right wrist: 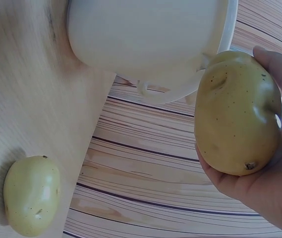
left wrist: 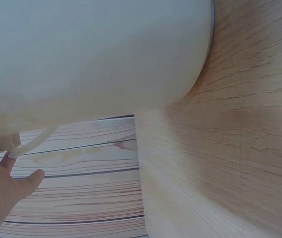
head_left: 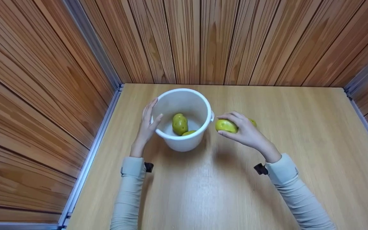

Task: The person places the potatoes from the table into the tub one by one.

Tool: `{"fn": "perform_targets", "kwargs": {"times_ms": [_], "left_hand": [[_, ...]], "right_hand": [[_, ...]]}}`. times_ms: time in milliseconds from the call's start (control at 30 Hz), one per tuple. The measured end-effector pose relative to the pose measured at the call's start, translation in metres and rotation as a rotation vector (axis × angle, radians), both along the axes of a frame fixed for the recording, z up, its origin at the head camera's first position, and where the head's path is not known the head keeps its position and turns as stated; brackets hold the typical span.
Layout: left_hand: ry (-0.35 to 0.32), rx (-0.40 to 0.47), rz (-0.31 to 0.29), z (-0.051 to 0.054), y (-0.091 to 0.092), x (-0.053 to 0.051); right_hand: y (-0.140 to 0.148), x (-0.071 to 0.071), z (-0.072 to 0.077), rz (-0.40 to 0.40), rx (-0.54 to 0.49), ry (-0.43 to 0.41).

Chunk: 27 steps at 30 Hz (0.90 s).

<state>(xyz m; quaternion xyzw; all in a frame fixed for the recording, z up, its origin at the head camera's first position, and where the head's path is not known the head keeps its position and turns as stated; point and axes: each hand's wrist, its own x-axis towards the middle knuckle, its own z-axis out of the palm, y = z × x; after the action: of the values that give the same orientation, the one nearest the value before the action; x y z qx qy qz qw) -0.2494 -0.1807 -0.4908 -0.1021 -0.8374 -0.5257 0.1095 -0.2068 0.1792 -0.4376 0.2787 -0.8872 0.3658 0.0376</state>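
Note:
A white bucket (head_left: 184, 145) stands upright on the table, with potatoes inside; one potato (head_left: 180, 124) is in plain view and another (head_left: 189, 132) is partly hidden by the near rim. My left hand (head_left: 146, 123) rests against the bucket's left side at the rim, its thumb held away from the wall in the left wrist view. To the right of the bucket, my right hand (head_left: 243, 129) grips a yellowish potato (right wrist: 237, 114) above the table. One more potato (right wrist: 31, 196) lies on the table, mostly hidden behind the right hand in the head view.
The light wooden table (head_left: 299, 143) is bounded by wood-plank walls (head_left: 212, 41) at the back and sides. A metal edge strip (head_left: 91, 153) runs along its left side. The bucket's handle (right wrist: 165, 94) hangs by its outer wall.

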Motion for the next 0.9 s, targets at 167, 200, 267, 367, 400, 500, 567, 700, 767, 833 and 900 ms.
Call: {"fn": "perform_targets", "kwargs": {"times_ms": [167, 200, 267, 367, 400, 500, 567, 700, 767, 833, 900], "left_hand": [[-0.003, -0.004, 0.005, -0.001, 0.000, 0.000], [-0.002, -0.006, 0.005, -0.001, 0.000, 0.000], [0.012, -0.009, 0.003, -0.001, 0.000, -0.001], [0.030, -0.016, -0.006, -0.001, 0.000, -0.001], [0.034, -0.017, -0.008, -0.001, 0.000, -0.001], [0.028, -0.008, -0.010, -0.001, 0.000, -0.001], [0.020, -0.002, -0.005, 0.000, 0.001, 0.000], [0.016, 0.007, 0.003, 0.001, 0.001, 0.001], [0.015, 0.008, 0.006, 0.000, 0.002, 0.001], [0.012, 0.008, 0.007, 0.000, 0.001, 0.001], [0.007, 0.009, 0.006, 0.000, 0.001, 0.001]], "right_hand": [[-0.002, -0.002, 0.002, 0.010, -0.012, -0.006], [-0.003, -0.002, 0.002, 0.013, -0.013, -0.007], [-0.004, -0.003, 0.002, 0.020, -0.020, -0.006], [-0.006, -0.005, 0.003, 0.031, -0.033, -0.006], [-0.007, -0.005, 0.003, 0.034, -0.035, -0.006], [-0.009, -0.007, 0.003, 0.042, -0.039, -0.002], [-0.010, -0.007, 0.004, 0.046, -0.039, 0.001], [-0.013, -0.008, 0.006, 0.051, -0.038, -0.003], [-0.014, -0.008, 0.007, 0.050, -0.035, -0.012], [-0.015, -0.008, 0.007, 0.050, -0.034, -0.017], [-0.017, -0.008, 0.007, 0.053, -0.033, -0.021]]}}
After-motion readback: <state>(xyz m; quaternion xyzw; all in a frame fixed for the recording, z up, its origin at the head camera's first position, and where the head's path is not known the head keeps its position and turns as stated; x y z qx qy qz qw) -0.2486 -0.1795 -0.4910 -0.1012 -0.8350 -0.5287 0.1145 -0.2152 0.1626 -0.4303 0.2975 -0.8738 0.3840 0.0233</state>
